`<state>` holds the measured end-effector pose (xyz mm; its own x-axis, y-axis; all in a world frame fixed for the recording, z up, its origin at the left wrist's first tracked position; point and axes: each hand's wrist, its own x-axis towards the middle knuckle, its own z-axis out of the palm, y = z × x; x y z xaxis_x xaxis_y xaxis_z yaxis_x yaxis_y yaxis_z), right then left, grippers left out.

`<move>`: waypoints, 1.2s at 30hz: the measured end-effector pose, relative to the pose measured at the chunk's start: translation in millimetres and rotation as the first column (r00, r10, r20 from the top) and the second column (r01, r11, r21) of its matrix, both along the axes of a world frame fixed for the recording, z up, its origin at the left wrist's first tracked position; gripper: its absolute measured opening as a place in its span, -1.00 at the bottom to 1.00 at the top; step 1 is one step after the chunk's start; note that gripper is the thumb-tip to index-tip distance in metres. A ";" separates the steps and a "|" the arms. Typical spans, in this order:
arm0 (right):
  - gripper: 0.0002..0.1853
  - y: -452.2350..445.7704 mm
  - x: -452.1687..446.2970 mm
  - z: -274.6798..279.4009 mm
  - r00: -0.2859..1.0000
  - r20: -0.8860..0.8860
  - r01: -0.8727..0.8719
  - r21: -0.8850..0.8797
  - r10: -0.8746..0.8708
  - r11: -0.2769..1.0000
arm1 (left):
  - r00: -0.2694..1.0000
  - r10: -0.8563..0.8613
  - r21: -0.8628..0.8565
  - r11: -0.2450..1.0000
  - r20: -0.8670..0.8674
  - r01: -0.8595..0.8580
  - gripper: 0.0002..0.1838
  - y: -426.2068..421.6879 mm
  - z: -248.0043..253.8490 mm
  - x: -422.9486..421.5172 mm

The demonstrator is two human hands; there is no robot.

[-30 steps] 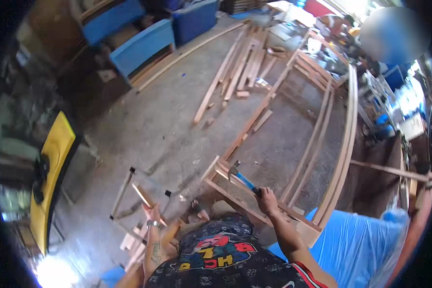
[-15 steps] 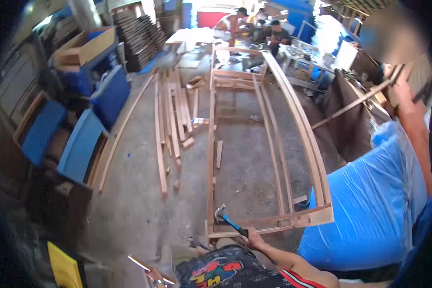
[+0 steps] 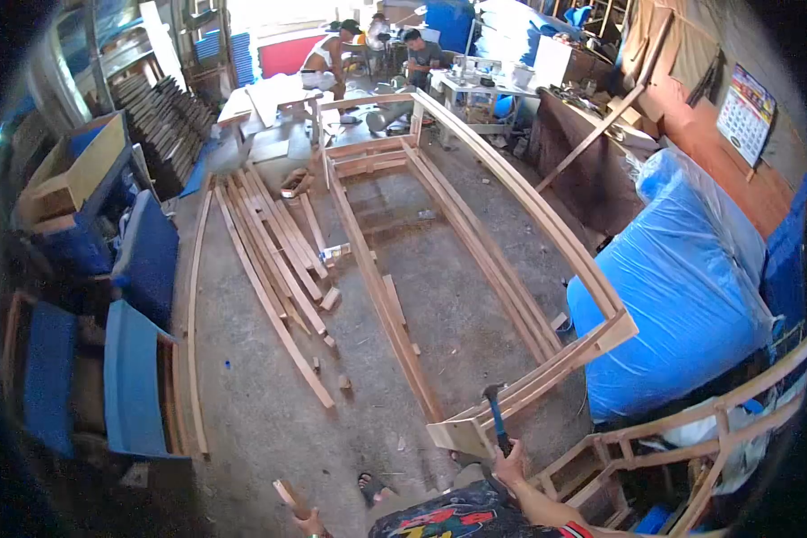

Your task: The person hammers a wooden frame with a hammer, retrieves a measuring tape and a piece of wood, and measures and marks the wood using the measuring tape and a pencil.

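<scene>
My right hand (image 3: 509, 466) is closed around the dark handle of a claw hammer (image 3: 499, 429). The hammer points up, its head just over the near end of a long wooden frame (image 3: 383, 296). This frame of pale and reddish timber stretches away across the floor. At the bottom edge, my left hand (image 3: 310, 522) is wrapped round a short wood piece (image 3: 287, 495), whose lower part is hidden. Between that hand and the frame's near corner, a sandalled foot (image 3: 372, 489) shows on the concrete.
Loose wooden strips (image 3: 273, 255) lie on the floor left of the frame. On the right are a plastic-wrapped blue bundle (image 3: 681, 296) and another wooden frame (image 3: 722, 439). Blue panels (image 3: 139, 381) stand at left. Several people sit or bend near a white table (image 3: 484, 85) at the back.
My view has swung to the right, bringing the second wooden frame and a wall calendar into sight. The hammer has gone from slanted to nearly upright. Both hands keep their hold.
</scene>
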<state>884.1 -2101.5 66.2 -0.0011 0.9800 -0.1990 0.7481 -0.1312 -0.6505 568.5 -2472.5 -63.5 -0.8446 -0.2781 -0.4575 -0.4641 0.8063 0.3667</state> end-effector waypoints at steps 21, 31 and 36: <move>-0.47 -30.2 -98.1 -46.1 0.879 0.191 0.427 0.094 -0.437 0.899 | 0.844 -0.528 0.245 0.833 0.089 0.496 -0.21 122.6 1.2 -208.1; -0.47 -1.6 -103.7 -47.2 0.760 0.423 0.546 -0.003 -0.493 0.838 | 0.772 -0.624 -0.064 0.781 -0.125 0.621 -0.23 217.9 26.5 -240.6; -0.34 21.9 -117.6 -34.8 0.621 0.550 0.699 -0.067 -0.558 0.712 | 0.771 -0.637 0.280 0.738 -0.014 0.614 -0.25 274.8 0.7 -292.8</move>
